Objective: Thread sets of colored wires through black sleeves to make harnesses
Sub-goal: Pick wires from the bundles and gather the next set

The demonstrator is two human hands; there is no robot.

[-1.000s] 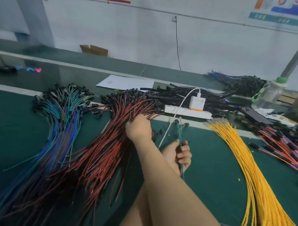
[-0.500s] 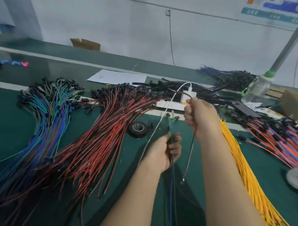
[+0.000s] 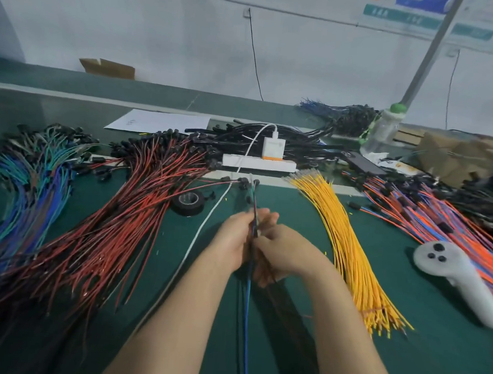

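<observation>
Mid-worktop [image 3: 418, 358], toward the near edge: left hand [image 3: 231, 242] and right hand [image 3: 284, 253], together, fingers of both curled round one thin wire set [image 3: 248, 303] of blue, green and red strands; fingertips blurred. The set runs from the near edge up between the hands.
Left half: blue-green bundle [image 3: 33, 200]; red wire pile [image 3: 119, 218]; tape roll [image 3: 188, 202].
Far edge: black sleeves [image 3: 301, 141]; power strip [image 3: 257, 162].
Right half: yellow wires [image 3: 347, 247]; orange-blue wires [image 3: 436, 220]; white controller [image 3: 459, 272].
</observation>
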